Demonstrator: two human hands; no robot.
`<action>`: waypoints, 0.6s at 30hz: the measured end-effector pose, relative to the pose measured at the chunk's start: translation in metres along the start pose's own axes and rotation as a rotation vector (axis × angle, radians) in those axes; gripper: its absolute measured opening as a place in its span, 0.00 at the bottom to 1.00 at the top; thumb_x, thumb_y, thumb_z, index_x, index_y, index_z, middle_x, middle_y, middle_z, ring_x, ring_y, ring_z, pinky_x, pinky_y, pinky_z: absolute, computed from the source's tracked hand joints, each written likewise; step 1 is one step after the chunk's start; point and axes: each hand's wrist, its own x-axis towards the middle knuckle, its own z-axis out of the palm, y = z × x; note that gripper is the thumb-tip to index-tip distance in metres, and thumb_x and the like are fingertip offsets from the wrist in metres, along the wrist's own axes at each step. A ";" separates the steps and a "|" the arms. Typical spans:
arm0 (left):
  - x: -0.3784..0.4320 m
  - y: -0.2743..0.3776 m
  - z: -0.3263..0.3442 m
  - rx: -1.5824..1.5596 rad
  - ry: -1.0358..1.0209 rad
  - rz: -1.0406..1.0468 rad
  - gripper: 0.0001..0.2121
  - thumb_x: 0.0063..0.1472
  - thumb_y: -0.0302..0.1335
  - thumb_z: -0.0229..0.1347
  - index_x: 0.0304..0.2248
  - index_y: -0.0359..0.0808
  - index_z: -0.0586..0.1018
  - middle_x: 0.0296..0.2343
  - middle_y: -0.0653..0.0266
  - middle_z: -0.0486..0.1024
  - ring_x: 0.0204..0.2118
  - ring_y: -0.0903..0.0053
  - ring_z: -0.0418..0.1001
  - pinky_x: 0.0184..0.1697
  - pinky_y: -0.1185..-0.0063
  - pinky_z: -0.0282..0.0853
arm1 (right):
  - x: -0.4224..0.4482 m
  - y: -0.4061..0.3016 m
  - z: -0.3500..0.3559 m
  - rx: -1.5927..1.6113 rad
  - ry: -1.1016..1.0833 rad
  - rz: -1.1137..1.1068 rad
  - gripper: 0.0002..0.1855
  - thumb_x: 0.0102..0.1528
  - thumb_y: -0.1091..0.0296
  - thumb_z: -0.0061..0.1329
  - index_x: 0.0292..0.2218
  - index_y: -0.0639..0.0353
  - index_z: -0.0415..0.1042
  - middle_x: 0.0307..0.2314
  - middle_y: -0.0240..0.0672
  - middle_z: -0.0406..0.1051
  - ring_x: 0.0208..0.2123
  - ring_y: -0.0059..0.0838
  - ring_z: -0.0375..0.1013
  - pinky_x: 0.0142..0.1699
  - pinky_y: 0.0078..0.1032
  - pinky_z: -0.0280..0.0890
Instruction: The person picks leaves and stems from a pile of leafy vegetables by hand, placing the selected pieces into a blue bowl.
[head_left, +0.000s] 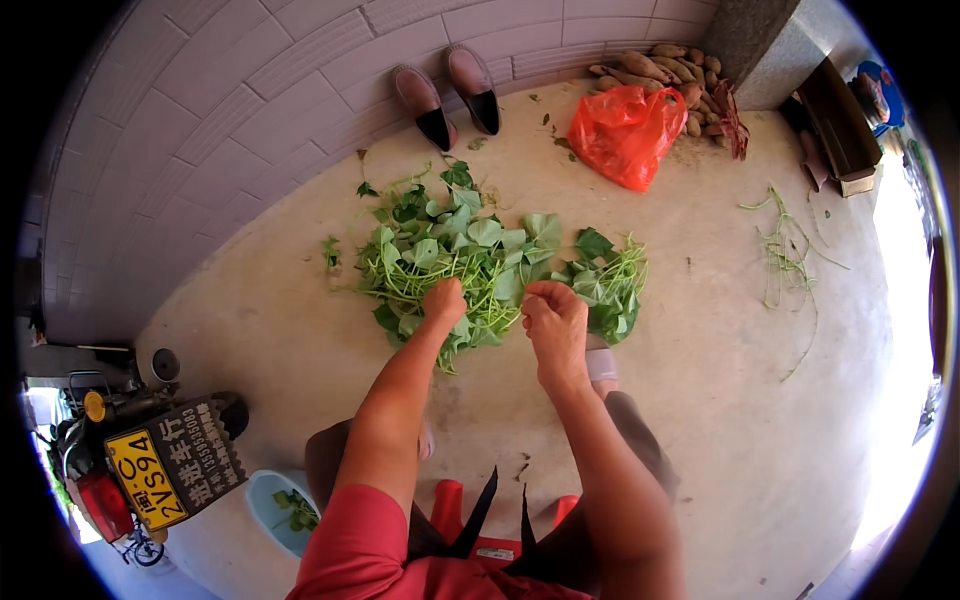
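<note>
A large heap of leafy green vines (450, 247), likely sweet potato greens, lies on the concrete floor before me. My left hand (445, 301) is curled at the heap's near side, over the light green stems; what its fingers hold is hidden. To its right, my right hand (553, 311) is raised with thumb and forefinger pinched together at the edge of a leaf or stem. Just beyond my right hand, a smaller bundle of greens (615, 289) lies with its stems towards the right.
A blue basin (262, 501) with some leaves stands at lower left, near a parked motorcycle (105, 502). Shoes (472, 86) lean by the tiled wall. A red plastic bag (628, 139) lies beside piled tubers (675, 67). Stripped stems (787, 255) lie at right. A red stool (448, 510) is beneath me.
</note>
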 end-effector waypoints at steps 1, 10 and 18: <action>-0.001 -0.003 -0.012 -0.011 -0.013 0.003 0.05 0.48 0.22 0.46 0.26 0.28 0.69 0.27 0.50 0.68 0.33 0.60 0.68 0.32 0.68 0.65 | 0.000 -0.001 0.000 0.008 -0.003 -0.003 0.10 0.42 0.76 0.40 0.29 0.69 0.66 0.18 0.30 0.65 0.16 0.15 0.60 0.20 0.12 0.54; -0.048 0.016 -0.134 -1.134 -0.350 -0.198 0.13 0.44 0.23 0.55 0.33 0.34 0.72 0.27 0.66 0.71 0.31 0.78 0.67 0.34 0.78 0.62 | 0.001 -0.008 -0.011 0.090 0.038 -0.007 0.08 0.42 0.77 0.39 0.27 0.71 0.66 0.16 0.30 0.64 0.17 0.15 0.58 0.21 0.14 0.53; -0.149 0.055 -0.150 -1.691 -0.341 -0.052 0.07 0.49 0.22 0.53 0.31 0.33 0.73 0.27 0.67 0.71 0.30 0.81 0.68 0.35 0.81 0.64 | -0.009 -0.009 0.002 0.026 -0.201 0.016 0.19 0.49 0.56 0.43 0.29 0.68 0.67 0.19 0.30 0.65 0.20 0.16 0.60 0.25 0.14 0.55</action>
